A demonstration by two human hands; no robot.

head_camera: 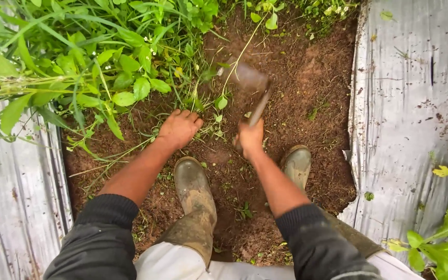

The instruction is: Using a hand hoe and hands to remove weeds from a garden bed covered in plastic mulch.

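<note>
Right hand [250,137], centre of frame: fist shut round the wooden handle of a short hand hoe [252,85]. Hoe blade sits directly above the hand, upper centre, blurred; can't tell if blade touches soil. Long axis runs from the fist up and slightly right, then blade spreads left; tool points away from the person, toward top of frame.

Left hand [179,128], left of centre: fingers curled down into weed stems [130,93] at the soil line, gripping or pressing them; exact hold can't be told. Approx. level w/ right hand, apart from hoe.

Edges: bare brown soil strip [312,93] runs top to bottom, centre. Silver plastic mulch sheet [410,103] bounds it on the right; second sheet [11,207] on the lower left. Dense green weeds fill upper left, overhanging soil. Open ground lies right of hoe, up to the sheet edge.

Two muddy rubber boots [195,189] below the hands, toes pointing up-frame; right boot just beside right wrist. Leafy plant [442,243] lower right corner.
</note>
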